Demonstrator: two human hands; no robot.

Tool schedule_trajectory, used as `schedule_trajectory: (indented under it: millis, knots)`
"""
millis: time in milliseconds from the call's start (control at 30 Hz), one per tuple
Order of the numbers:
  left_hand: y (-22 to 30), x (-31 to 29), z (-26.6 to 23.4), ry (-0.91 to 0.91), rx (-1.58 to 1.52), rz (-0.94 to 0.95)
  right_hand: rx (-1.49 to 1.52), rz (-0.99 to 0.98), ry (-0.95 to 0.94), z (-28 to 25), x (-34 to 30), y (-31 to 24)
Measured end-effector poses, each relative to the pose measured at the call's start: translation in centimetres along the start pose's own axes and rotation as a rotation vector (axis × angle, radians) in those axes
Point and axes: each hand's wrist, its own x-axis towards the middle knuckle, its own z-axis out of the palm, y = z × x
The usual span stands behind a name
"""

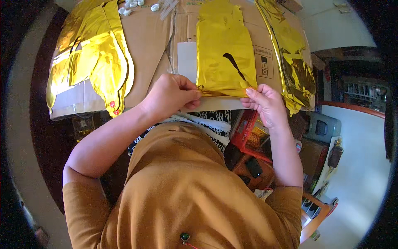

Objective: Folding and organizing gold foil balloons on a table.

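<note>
A flat gold foil balloon (224,45) lies lengthwise on a cardboard sheet (151,37), a dark curved mark on its surface. Its near edge is folded into a narrow strip. My left hand (176,95) pinches the left end of that fold between thumb and fingers. At the right end, my right hand (266,103) grips the same fold, thumb on top. Beneath the balloon, a white sheet (187,62) shows partly at its left side.
More flat gold foil (103,62) covers the cardboard's left side, and another gold foil piece (290,62) hangs over the right. Small white pieces (132,5) and clear straws (168,8) lie at the far edge. Below stands a red crate (251,137).
</note>
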Motion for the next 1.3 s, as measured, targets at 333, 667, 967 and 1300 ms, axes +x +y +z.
schedule_trajectory:
  millis: [333, 667, 967, 1300]
  knots:
    - [1.0, 0.9, -2.9, 0.188, 0.903, 0.936, -0.062, 0.011, 0.006, 0.4, 0.6, -0.6]
    - [-1.5, 3.3, -3.9, -0.11, 1.124, 1.342, -0.13, 0.008, 0.021, 0.6, 0.8, -0.8]
    - [-1.4, 2.9, -4.0, -0.07, 1.158, 1.383, -0.189, 0.008, 0.05, 0.9, 1.1, -1.2]
    - [-1.1, 3.4, -4.3, -0.179, 1.17, 1.404, -0.229, 0.044, 0.037, 0.6, 1.4, -1.6]
